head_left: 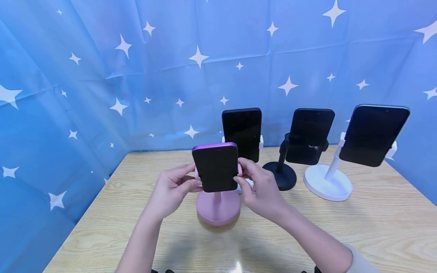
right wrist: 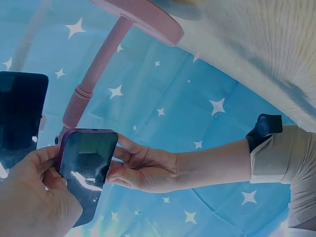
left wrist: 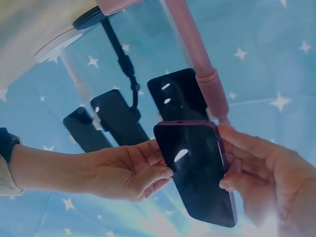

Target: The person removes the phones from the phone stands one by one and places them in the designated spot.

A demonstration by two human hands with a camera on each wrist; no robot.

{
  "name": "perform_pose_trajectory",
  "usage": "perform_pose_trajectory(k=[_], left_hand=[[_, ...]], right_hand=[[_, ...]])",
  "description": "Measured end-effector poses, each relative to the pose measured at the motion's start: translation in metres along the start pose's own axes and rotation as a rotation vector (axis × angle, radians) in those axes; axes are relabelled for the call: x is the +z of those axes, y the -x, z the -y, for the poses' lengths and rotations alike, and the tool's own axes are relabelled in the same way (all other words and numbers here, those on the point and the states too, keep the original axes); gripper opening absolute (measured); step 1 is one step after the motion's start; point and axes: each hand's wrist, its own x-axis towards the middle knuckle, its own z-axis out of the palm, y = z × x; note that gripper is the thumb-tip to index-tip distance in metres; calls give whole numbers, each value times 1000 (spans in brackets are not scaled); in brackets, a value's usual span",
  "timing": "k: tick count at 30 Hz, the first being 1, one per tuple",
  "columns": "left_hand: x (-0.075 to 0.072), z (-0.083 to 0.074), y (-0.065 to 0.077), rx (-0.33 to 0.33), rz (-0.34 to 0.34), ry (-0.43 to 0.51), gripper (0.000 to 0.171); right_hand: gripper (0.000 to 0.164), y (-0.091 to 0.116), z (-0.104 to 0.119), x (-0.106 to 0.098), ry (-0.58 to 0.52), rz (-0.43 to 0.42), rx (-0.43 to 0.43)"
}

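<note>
A smartphone [head_left: 217, 168] with a purple frame sits upright, screen toward me, in the clamp of a pink phone stand [head_left: 218, 208]. My left hand [head_left: 173, 187] grips the left clamp arm at the phone's side, thumb near its lower edge. On the opposite side, my right hand [head_left: 261, 187] pinches the right clamp arm [head_left: 240, 169], thumb at the screen's border. In the left wrist view the pink stand's ribbed pole [left wrist: 212, 91] leads to the back of the phone. Fingers partly hide behind the phone in both wrist views.
Close behind stands a black phone [head_left: 241, 131] in a white holder. Farther right are a phone [head_left: 310, 135] on a black stand [head_left: 280, 176] and another phone [head_left: 373, 134] on a white stand [head_left: 327, 182]. A blue star-patterned curtain [head_left: 164, 83] hangs behind the wooden table [head_left: 112, 227].
</note>
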Motion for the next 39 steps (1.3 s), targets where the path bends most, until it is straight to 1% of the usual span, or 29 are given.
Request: perform_pose_trajectory(k=[7, 14, 18, 21, 22, 24, 26, 29, 33, 36, 39], left_hand=[[13, -4, -1, 6, 27, 20, 41], [26, -7, -1, 14, 47, 28, 41], [32, -5, -1, 39, 70, 43, 40], [37, -4, -1, 54, 90, 53, 39], [39, -3, -1, 58, 98, 59, 38], [41, -3, -1, 71, 113, 64, 37], [44, -1, -1, 80, 119, 62, 37], [48, 0, 0, 78, 120, 51, 36], [54, 1, 1, 68, 125, 34, 36], [58, 3, 1, 76, 133, 19, 36], [60, 5, 0, 80, 139, 9, 36]], right_hand=[[37, 8, 2, -14, 28, -19, -27], [45, 16, 4, -29, 22, -30, -58], [41, 21, 5, -36, 9, -33, -75], [25, 27, 3, -41, -9, -42, -86], [23, 28, 3, -42, -10, -48, -87], [31, 32, 2, -44, -14, -61, -96], [40, 35, 1, -46, -11, -68, -97], [41, 40, 2, -49, 9, -65, -81], [44, 46, 3, -54, 38, -53, -36], [44, 50, 2, -58, 26, -52, -21], [42, 53, 0, -60, 0, -54, -30]])
